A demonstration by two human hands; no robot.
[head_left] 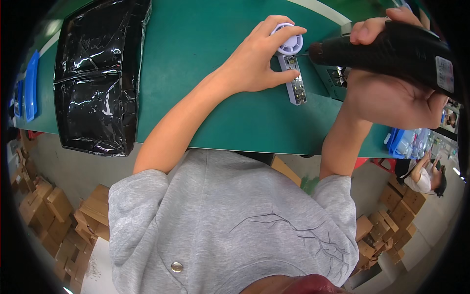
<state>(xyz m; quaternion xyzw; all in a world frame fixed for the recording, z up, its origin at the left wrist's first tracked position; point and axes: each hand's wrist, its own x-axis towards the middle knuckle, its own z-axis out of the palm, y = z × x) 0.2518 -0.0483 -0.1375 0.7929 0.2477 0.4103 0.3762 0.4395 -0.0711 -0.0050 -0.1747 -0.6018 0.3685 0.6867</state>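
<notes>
On the green table lies a small lavender handheld fan (293, 83), its round grille at the far end. The handle is uncovered, and a circuit board shows inside it. My left hand (259, 56) grips the fan, with fingers over the grille and the thumb against the handle's side. In my right hand (391, 98) is a black electric screwdriver (377, 51), held level with its tip pointing left. Its thin bit reaches to the fan, near where grille and handle join; whether it touches a screw I cannot tell.
A large black plastic-wrapped package (98, 78) lies left on the green table (196, 122). Behind my right hand stands a grey-green box-shaped device (325, 76). Blue trays (32, 85) sit far left, another blue bin (399, 142) at right. Cardboard boxes (44, 206) and another person (423, 176) are beyond.
</notes>
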